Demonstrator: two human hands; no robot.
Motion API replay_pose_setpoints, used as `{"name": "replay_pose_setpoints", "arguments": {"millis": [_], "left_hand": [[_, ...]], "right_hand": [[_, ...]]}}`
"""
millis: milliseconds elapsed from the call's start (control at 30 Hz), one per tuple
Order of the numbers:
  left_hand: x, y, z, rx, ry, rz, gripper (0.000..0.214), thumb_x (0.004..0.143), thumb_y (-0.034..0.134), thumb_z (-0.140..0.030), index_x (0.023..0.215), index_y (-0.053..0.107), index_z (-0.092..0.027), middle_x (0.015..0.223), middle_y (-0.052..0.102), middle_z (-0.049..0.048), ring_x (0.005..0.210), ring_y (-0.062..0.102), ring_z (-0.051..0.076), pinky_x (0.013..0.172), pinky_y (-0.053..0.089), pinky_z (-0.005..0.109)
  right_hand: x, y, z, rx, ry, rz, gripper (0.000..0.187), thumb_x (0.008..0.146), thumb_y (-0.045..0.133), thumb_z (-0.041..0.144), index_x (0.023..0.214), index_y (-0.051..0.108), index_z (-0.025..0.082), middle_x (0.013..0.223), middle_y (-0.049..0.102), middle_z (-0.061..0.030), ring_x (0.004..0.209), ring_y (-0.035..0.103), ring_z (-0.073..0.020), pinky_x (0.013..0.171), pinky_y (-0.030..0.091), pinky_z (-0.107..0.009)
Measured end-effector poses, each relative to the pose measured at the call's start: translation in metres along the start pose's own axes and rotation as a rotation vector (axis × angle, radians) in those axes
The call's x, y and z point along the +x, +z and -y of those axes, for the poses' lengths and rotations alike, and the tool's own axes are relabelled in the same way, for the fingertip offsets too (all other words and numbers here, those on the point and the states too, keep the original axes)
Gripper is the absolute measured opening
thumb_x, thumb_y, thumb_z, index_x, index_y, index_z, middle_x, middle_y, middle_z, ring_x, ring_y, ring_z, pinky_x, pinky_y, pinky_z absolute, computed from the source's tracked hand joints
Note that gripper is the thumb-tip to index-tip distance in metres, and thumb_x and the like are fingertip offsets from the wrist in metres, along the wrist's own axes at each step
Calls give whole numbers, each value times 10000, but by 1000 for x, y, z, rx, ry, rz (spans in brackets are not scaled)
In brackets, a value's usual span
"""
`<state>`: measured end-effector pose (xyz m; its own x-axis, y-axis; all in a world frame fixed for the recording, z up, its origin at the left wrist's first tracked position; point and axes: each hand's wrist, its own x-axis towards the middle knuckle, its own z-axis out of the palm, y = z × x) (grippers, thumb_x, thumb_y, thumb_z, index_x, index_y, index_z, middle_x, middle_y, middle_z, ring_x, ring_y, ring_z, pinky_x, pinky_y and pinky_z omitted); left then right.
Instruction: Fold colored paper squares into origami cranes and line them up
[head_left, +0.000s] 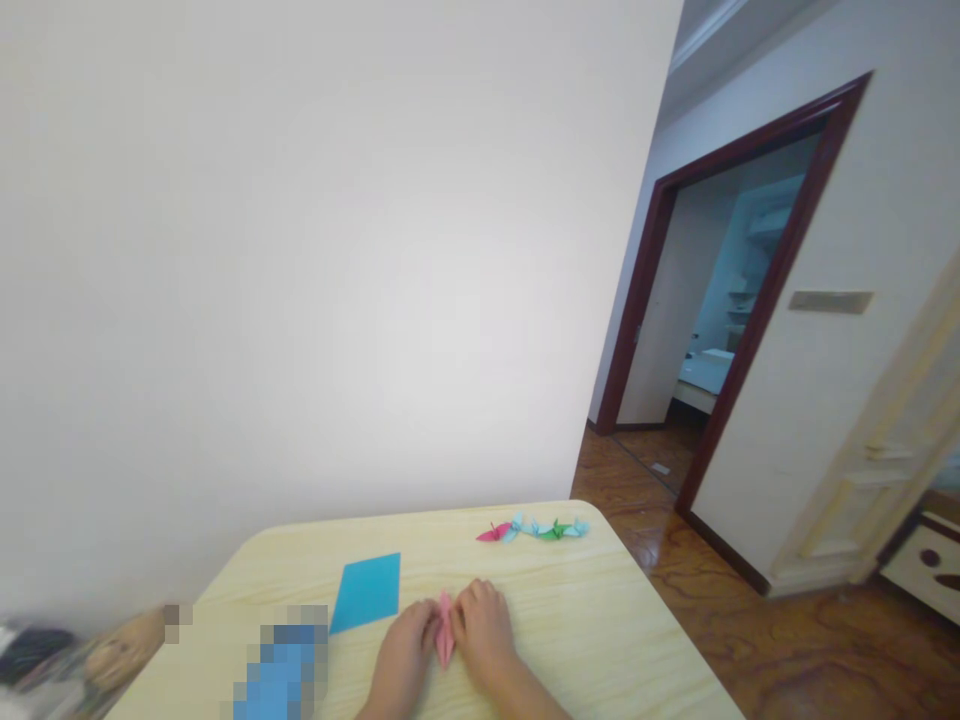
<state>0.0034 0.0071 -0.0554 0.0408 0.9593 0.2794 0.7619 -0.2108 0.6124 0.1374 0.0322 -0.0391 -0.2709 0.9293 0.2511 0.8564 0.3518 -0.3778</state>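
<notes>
Steadying pink paper (445,645) between two hands.
My left hand (409,642) and right hand (486,628) pinched its opposite sides over the table (607,625), probably to keep folds aligned; blue sheet (367,593) and paper cranes (556,531) lay apart, perhaps leaving me room.

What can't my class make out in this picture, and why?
All in the head view:
Pink folded paper: its sides are partly covered by the left hand and right hand.
Blue object: blurred into blocks, cut off by the bottom edge.
Paper cranes: creases too small.
Small white item on the floor: too small to identify.
</notes>
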Motion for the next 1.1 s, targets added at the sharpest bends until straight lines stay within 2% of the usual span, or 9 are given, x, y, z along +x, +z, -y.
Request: {"name": "replay_pose_setpoints", "arguments": {"millis": [167,300,433,600,667,800,900,1100], "left_hand": [[6,-1,1,99,76,40,252,854,419,-250,826,669,-231,801,664,34,786,615,173,705,454,268],[14,2,8,172,158,104,303,862,394,-237,1033,645,-245,1081,663,73,1022,582,212,861,435,358],[13,-1,18,228,263,210,345,859,428,-255,1180,545,-310,1253,569,24,1178,480,221,936,402,397],[-2,-8,22,277,359,277,479,897,357,-345,1362,246,-330,1429,328,-18,1307,277,208,1044,275,421],[-5,-9,21,296,375,290,522,887,368,-314,1379,191,-324,1449,282,-21,1324,230,216,1058,243,440],[-6,-6,21,327,375,292,656,797,421,-153,1385,175,-310,1446,294,-19,1322,234,224,1057,236,462],[-8,-6,22,337,363,273,709,746,431,-110,1383,188,-305,1445,301,-15,1320,237,243,1053,232,484],[-13,-11,16,358,303,238,632,743,440,-130,1344,320,-287,1400,396,26,1268,336,282,1025,259,513]], "right_hand": [[-3,4,1,-35,39,-75,109,823,503,204,784,602,180,869,602,-73,865,517,-244,763,366,-363],[-4,8,-1,-41,35,-115,68,796,530,170,777,592,191,857,603,-57,855,522,-236,756,363,-351],[-3,8,-4,-32,38,-123,63,767,552,139,774,584,191,836,605,-46,848,526,-230,755,358,-341],[-5,4,-12,35,-1,-137,45,768,555,167,741,557,203,789,592,-32,823,530,-220,751,348,-325],[-8,5,-12,83,-7,-161,42,750,582,200,757,541,206,793,585,-30,822,526,-222,768,342,-331],[-17,5,-10,147,-12,-182,170,703,640,286,780,510,207,806,568,-29,825,512,-228,807,327,-343],[-19,3,-11,156,-9,-151,223,677,657,313,800,499,214,824,563,-28,839,508,-227,813,325,-330],[-17,-8,-24,99,10,-22,358,581,710,372,841,513,225,905,566,-25,911,497,-233,835,307,-319]]}}
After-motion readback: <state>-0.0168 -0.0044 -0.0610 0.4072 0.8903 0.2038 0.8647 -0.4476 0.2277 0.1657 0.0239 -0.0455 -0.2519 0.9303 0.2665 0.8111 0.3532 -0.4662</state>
